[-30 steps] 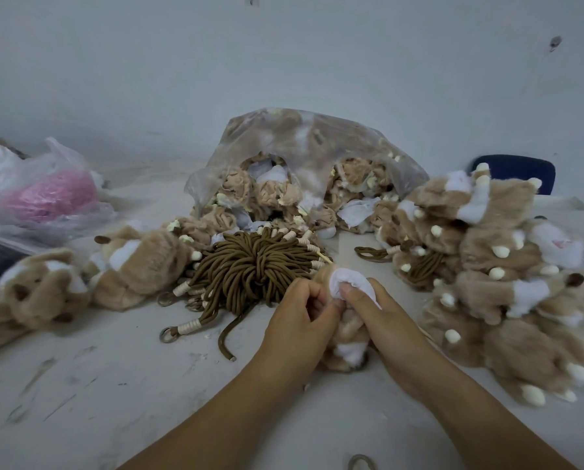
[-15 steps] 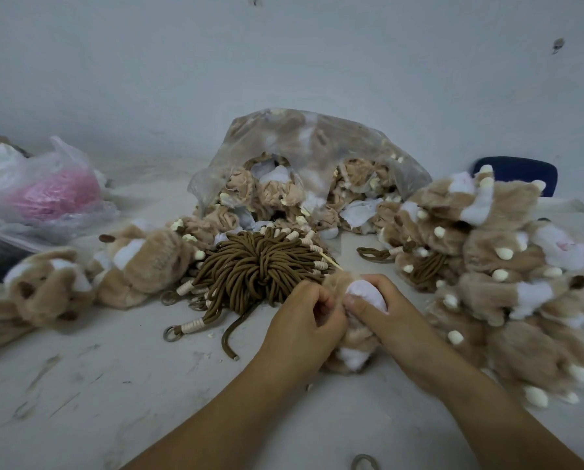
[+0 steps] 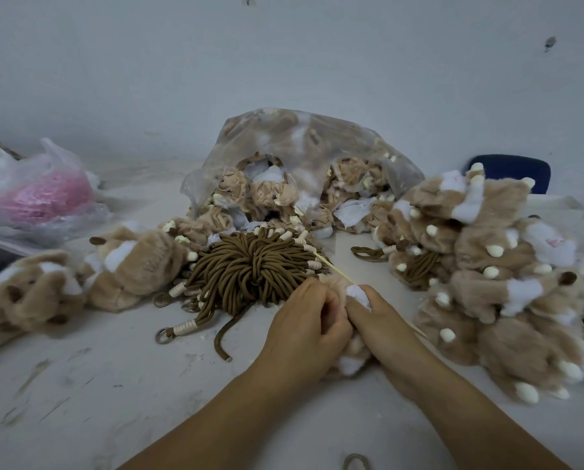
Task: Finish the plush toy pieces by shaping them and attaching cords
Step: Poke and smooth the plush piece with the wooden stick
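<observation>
I see my left hand (image 3: 304,329) and right hand (image 3: 387,330) both gripping one plush piece (image 3: 351,362) at the middle of the desk (image 3: 97,385), just before the single cord bundle (image 3: 249,269). The piece is tan fur with white patches top and bottom. One thin stick (image 3: 331,266) runs past it. There is one clear bag (image 3: 317,137) and two plush toys (image 3: 141,266) on the left. I cannot count the right pile (image 3: 487,252).

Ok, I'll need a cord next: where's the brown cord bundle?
In the head view, the brown cord bundle lies mid-table, just left of the left hand, in front of the clear plastic bag.
</observation>
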The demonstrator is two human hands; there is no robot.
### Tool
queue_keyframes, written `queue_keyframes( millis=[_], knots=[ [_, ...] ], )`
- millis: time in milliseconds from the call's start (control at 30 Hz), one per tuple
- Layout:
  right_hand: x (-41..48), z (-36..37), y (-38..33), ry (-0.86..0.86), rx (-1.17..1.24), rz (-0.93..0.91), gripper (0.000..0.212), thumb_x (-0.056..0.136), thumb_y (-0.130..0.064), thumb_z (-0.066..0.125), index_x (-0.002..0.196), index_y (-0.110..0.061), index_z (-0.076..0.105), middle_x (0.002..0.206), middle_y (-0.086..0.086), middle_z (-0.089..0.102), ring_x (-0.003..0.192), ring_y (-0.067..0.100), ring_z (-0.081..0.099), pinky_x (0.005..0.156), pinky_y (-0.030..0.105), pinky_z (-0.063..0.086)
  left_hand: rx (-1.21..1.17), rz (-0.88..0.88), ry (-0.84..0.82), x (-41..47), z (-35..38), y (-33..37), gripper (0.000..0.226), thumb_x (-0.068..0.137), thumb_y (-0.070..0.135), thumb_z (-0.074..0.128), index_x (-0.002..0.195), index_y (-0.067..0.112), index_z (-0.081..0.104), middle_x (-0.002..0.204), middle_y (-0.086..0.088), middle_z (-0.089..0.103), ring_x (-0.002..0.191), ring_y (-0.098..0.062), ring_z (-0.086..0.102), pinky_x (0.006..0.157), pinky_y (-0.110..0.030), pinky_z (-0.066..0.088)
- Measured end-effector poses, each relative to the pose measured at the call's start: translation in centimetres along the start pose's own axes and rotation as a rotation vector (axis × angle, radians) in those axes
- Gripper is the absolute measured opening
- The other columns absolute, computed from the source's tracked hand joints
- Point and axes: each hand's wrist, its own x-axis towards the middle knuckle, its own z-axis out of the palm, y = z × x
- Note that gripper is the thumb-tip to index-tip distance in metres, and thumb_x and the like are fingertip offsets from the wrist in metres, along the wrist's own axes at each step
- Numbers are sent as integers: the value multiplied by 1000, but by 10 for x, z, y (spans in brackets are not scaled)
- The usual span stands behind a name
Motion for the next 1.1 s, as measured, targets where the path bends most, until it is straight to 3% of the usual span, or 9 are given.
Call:
queue_keyframes(
  millis=[100, 167, 300, 433, 533, 600, 667, 833, 1100],
  knots=[
    [-1, -2, -6, -152, 182, 108, 34, 88, -44, 45, 86, -21, 70, 81, 6, 71, 76, 17, 65, 73, 35, 50, -64, -94, 36, -1, 2, -5, 15, 84, 26, 58, 75, 22, 47, 73, 9, 47, 66, -5, 44, 59, -17, 36],
    [2, -8, -8, -195, 324, 198, 48, 90, -49, 42, 90, -15, 76, 91, 16, 73, 83, 25, 66, 87, 43, 51, -73, -105, 68, -2, 3, -7, 13, 83, 33, 54, 75, 27, 47, 74, 10, 49, 66, -5, 46, 59, -15, 37],
    [2, -14, -6, -220, 346, 204, 39, 94, -42, 48, 99, -13, 74, 105, 23, 69, 99, 32, 66, 98, 53, 46, -79, -91, 90, -2, 2, -9, 13, 87, 35, 54, 76, 31, 47, 78, 10, 50, 70, -8, 48, 60, -15, 38],
    [-2, -13, -10, -298, 357, 150, 19, 94, -30, 54, 100, -17, 67, 99, 17, 70, 90, 26, 65, 88, 46, 50, -91, -54, 105, -2, 0, -7, 17, 93, 23, 58, 79, 22, 49, 78, 7, 49, 69, -8, 46, 60, -18, 37],
    [-1, -16, -12, -295, 320, 203, 21, 94, -29, 55, 106, -12, 60, 93, 14, 71, 84, 22, 65, 80, 40, 52, -25, 94, 71, -2, -3, 1, 14, 91, 17, 55, 79, 12, 50, 80, 4, 49, 72, -9, 44, 63, -21, 37],
    [0, -12, -11, -208, 269, 227, 19, 94, -32, 56, 99, -13, 58, 75, 5, 68, 68, 14, 63, 61, 27, 50, 75, 219, 4, -3, -1, 5, 15, 91, 18, 51, 81, 7, 53, 82, 0, 50, 76, -12, 45, 66, -26, 39],
    [1, -8, -9, -65, 200, 221, 18, 94, -34, 56, 91, -16, 56, 66, 0, 65, 61, 12, 59, 56, 25, 46, 105, 260, -53, -5, 4, 7, 17, 91, 19, 49, 82, 6, 54, 84, -1, 51, 77, -13, 46, 67, -27, 40],
    [3, -5, -7, 3, 177, 72, 24, 84, -47, 59, 83, -23, 58, 83, 5, 70, 80, 17, 65, 75, 37, 50, -112, -70, 66, -2, 5, 0, 17, 94, 16, 61, 80, 21, 52, 83, 10, 51, 74, -6, 50, 64, -14, 38],
    [0, -5, -8, -79, 99, -37, 23, 69, -45, 57, 87, -31, 57, 88, -2, 69, 84, 9, 65, 73, 30, 51, -240, -303, 118, 0, 5, -2, 14, 86, 39, 66, 82, 29, 58, 82, 9, 59, 68, 3, 52, 60, -11, 42]
  ],
)
